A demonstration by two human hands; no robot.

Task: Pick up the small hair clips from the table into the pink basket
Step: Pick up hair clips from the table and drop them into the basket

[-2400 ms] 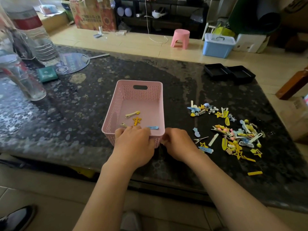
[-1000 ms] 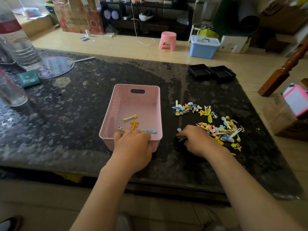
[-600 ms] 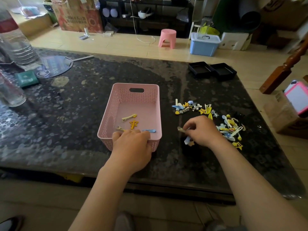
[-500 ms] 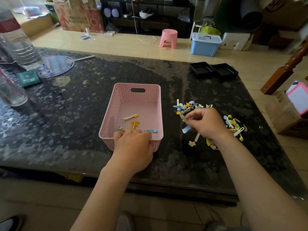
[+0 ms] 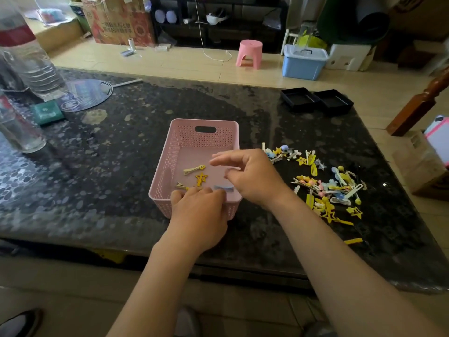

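The pink basket (image 5: 185,139) stands in the middle of the dark stone table (image 5: 121,147). Inside it lie a cream clip (image 5: 194,169), a yellow star clip (image 5: 201,178) and a blue clip (image 5: 224,188). My left hand (image 5: 199,212) grips the basket's near rim. Over the basket's right side hovers my right hand (image 5: 255,178), palm down, fingers spread, with no clip showing between them. A heap of small hair clips (image 5: 325,188) lies to the right, with a smaller bunch (image 5: 289,154) behind it and one yellow clip (image 5: 353,240) near the front edge.
Two black trays (image 5: 315,99) sit at the table's far right corner. At the left edge stand a large water bottle (image 5: 31,64) and a glass jar (image 5: 17,127), with a green box (image 5: 47,114) and a round fan (image 5: 85,93) beside them.
My right hand picked clips from the heap, lifted them and swung left over the basket, where its fingers have spread. My left hand has stayed on the rim.
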